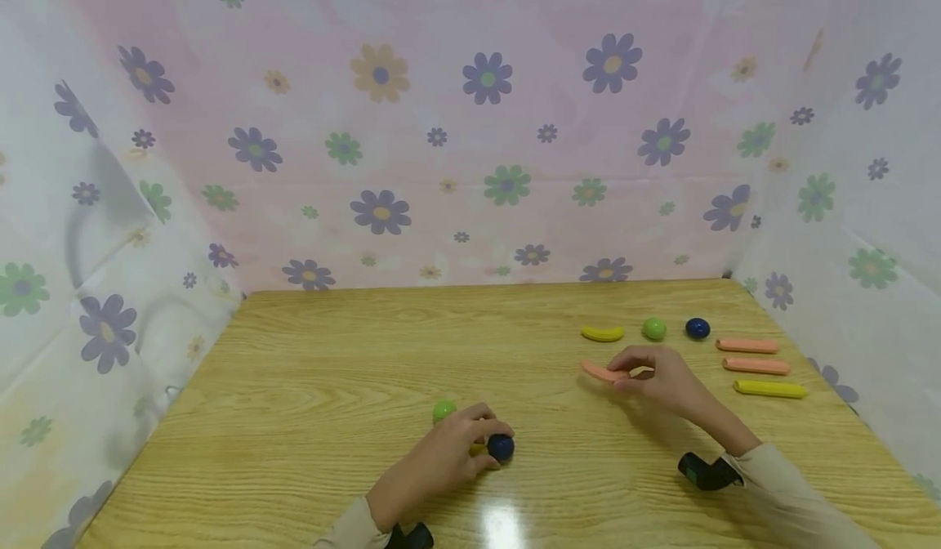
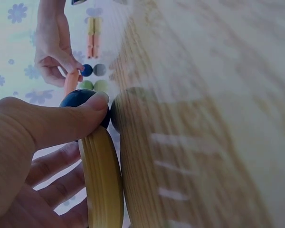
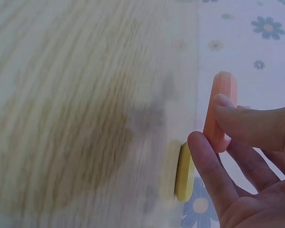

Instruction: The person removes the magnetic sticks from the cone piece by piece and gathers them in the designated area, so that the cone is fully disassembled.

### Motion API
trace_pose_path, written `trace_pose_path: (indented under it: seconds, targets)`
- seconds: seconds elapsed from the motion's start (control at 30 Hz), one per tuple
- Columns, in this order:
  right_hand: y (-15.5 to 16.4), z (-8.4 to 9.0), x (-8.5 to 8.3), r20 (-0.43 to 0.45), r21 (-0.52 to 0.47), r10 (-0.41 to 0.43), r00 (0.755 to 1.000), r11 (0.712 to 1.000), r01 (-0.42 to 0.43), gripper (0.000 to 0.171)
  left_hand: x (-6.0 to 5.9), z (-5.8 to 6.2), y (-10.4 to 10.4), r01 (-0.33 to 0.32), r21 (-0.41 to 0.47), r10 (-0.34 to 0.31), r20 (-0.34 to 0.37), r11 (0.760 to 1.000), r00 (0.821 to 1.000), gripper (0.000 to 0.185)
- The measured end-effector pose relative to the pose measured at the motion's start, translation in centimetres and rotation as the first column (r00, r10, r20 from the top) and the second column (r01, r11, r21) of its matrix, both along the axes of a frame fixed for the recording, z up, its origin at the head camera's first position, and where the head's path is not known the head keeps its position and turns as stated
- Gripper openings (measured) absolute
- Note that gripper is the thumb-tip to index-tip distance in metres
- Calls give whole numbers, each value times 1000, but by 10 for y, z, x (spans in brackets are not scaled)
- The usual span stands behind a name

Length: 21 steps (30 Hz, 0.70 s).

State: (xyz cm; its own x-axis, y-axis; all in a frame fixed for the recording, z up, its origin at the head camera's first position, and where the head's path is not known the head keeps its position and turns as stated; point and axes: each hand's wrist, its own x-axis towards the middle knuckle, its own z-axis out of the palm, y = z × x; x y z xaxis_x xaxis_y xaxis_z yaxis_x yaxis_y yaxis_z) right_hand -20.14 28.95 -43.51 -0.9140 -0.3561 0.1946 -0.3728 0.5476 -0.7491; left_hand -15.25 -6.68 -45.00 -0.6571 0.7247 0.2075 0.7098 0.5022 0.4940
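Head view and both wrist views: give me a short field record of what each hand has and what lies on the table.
left hand: grip on a yellow piece, thumb against a dark blue ball
right hand: pinches a pink stick; a small yellow piece by its fingers
near left hand: green ball
far right row: yellow banana, second green ball, second blue ball
right edge: two pink sticks, long yellow stick
surface: wooden table
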Motion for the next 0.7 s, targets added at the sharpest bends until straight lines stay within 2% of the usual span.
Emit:
trace_pose_path:
  seconds: [0.3,0.57,0.7]
  targets:
    - [10,-4,-18,-35,68,-37,999,997,39,17,-1,-3,0,2,3,-2,-8,1000,1000,39]
    - [18,-6,-31,-7,115,-72,997,991,73,15,0,-2,0,4,13,-4,-16,1000,1000,39]
    - [19,-10,-35,-8,106,-66,998,992,67,15,1,-2,-1,-5,8,5,-12,1000,1000,39]
